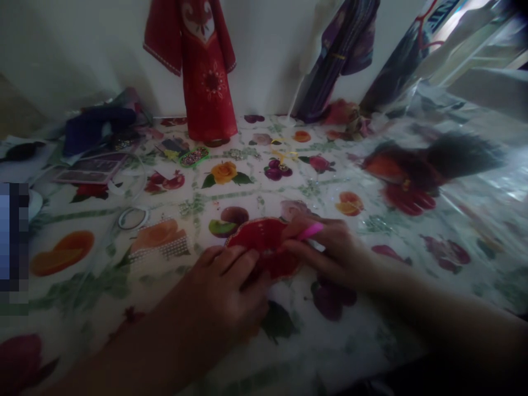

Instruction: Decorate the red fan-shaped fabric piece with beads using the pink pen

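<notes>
A round red piece with a pale beaded edge lies on the table before me. My left hand rests on its left and lower part, fingers bent over the rim and pressing it down. My right hand is closed around a small pink tool, held in a pinch above the piece's right side. The tool's tip is too blurred to make out. Small pale dots show near the middle of the red surface.
A fruit-print cloth covers the table. Behind stand a red dress-shaped item and a dark purple one. A green-rimmed bead tray, tape roll, rhinestone strip and blue cloth lie leftward; clear plastic is at right.
</notes>
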Tool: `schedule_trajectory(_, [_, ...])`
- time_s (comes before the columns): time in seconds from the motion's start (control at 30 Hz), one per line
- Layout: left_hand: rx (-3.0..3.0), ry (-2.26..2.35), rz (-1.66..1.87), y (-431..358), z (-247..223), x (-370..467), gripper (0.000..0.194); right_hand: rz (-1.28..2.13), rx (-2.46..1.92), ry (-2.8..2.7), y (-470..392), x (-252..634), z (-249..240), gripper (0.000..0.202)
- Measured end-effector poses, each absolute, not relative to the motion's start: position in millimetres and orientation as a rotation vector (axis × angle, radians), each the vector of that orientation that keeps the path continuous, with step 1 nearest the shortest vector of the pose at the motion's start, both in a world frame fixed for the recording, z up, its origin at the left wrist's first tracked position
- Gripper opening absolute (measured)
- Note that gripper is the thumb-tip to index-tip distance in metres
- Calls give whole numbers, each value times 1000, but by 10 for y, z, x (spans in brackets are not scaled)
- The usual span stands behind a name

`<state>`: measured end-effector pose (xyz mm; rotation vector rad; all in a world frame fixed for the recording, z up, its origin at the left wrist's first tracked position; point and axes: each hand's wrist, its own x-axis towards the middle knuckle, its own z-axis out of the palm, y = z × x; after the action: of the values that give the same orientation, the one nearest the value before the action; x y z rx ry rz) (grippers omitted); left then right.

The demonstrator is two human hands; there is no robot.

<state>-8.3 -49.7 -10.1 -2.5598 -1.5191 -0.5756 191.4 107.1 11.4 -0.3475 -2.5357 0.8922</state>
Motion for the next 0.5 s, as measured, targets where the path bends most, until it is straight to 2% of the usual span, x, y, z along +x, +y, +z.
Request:
schedule_trajectory(0.17, [-2569,-1530,-577,-515,-124,-85,26,940,-503,-2370,1128,1947,201,14])
schedule_trajectory(0.5, [-2577,-1551,-607,-506,-127,-60,23,916,-366,-2553,1102,1908,102,11])
